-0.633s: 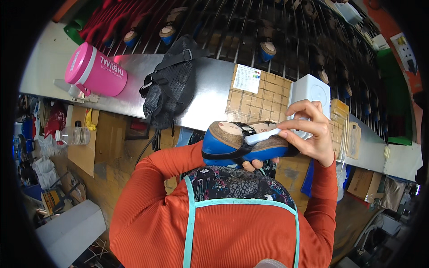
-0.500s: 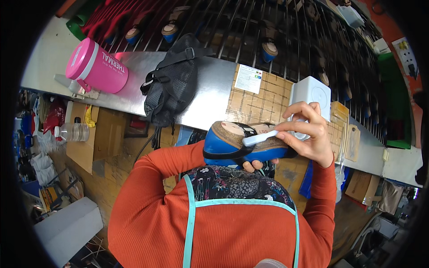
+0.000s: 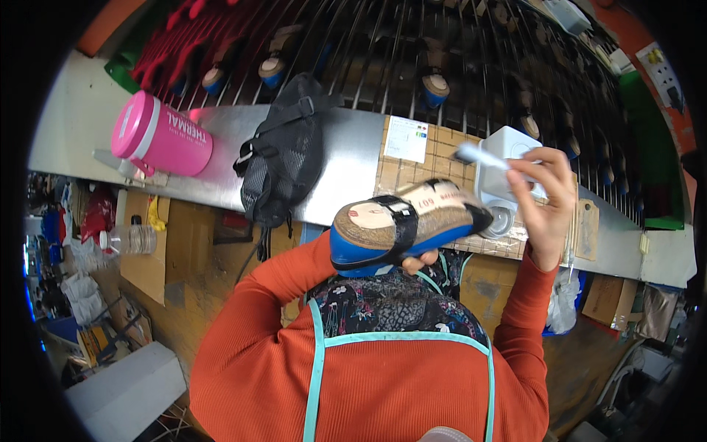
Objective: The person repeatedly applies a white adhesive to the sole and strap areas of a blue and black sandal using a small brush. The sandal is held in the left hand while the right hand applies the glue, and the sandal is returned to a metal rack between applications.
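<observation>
My left hand (image 3: pixel 420 262) grips a sandal on a shoe last (image 3: pixel 401 230) from beneath; only its fingertips show. The sandal has a blue sole side, a cork-coloured edge and black straps, and its footbed side faces up at a tilt. Pinched in the fingers of my right hand (image 3: pixel 546 202) is a small brush (image 3: pixel 482 158) with a white handle and dark bristles, blurred by motion. The brush is apart from the sandal, above a white box-shaped container (image 3: pixel 508 144) with a round clear cup (image 3: pixel 499 220) at its near side.
A bench (image 3: pixel 346 155) runs across, bearing a pink thermal jug (image 3: pixel 166 140), a black mesh bag (image 3: pixel 287 151) and a brown patterned board (image 3: pixel 442 166) with a white label (image 3: pixel 405 139). Beyond it, several blue-soled shoes (image 3: pixel 434 88) sit on a rack of metal rods.
My right hand has lifted the brush off the sandal's edge and moved it up and away toward the white container. The sandal has turned, showing more of its footbed side.
</observation>
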The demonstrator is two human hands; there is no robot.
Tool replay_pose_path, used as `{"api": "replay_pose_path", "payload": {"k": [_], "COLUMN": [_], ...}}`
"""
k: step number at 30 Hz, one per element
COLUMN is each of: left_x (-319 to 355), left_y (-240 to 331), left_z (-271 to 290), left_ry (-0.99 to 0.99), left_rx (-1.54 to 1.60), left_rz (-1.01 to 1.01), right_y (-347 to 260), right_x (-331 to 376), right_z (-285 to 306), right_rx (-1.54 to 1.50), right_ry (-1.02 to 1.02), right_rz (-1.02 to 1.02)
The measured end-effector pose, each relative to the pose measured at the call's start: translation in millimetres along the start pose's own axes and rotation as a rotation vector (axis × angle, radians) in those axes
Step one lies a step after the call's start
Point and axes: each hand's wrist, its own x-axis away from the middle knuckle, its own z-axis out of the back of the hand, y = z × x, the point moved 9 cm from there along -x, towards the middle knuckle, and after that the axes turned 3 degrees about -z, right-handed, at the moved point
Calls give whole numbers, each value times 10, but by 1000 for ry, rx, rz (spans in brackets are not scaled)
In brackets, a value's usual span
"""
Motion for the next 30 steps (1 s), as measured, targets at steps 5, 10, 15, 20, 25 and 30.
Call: {"api": "replay_pose_path", "payload": {"k": [5, 10, 15, 20, 25, 30], "left_x": [-153, -235, -210, 154, 556, 691], "left_y": [892, 2123, 3282, 3878, 3988, 4003], "left_z": [-172, 168, 480, 617, 868, 909], "left_ry": [-129, 182, 404, 707, 921, 765], "left_rx": [-78, -292, -266, -356, -245, -94], "left_rz": [-325, -691, -935, -1070, -1288, -1530], "right_y": [416, 631, 689, 1026, 1465, 1772], "right_x": [201, 294, 155, -134, -578, -923], "right_z": [363, -175, -728, -1298, -1705, -2174], "right_rx": [-467, -759, -877, -745, -180, 345], "right_ry": [368, 291, 177, 107, 192, 186], "right_rz": [-138, -300, -388, -513, -560, -603]}}
